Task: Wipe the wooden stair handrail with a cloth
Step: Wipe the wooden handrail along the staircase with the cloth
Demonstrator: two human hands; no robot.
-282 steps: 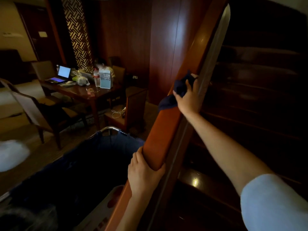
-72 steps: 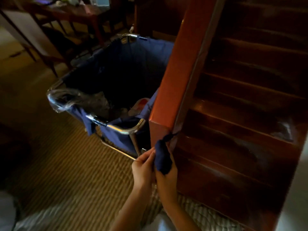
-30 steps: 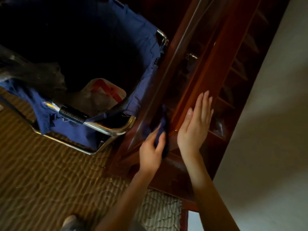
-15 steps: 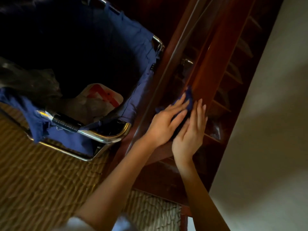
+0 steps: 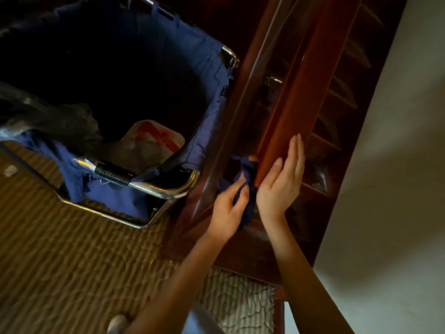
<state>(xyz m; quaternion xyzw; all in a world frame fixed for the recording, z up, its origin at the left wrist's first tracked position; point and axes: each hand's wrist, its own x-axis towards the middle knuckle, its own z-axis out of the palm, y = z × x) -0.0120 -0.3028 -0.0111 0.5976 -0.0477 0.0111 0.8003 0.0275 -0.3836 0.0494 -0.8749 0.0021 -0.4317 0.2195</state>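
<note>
My left hand (image 5: pixel 227 210) pinches the dark blue cloth (image 5: pixel 249 172), bunched against the lower end of the wooden handrail (image 5: pixel 296 92). My right hand (image 5: pixel 280 182) lies flat along the rail, fingers straight. Farther off, left of the rail, stands a blue laundry cart (image 5: pixel 168 192).

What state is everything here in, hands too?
handrail: sloping, glossy
cloth: bunched against the handrail
left hand: gripping the cloth
right hand: open, fingers straight along the handrail
cart: top open
</note>
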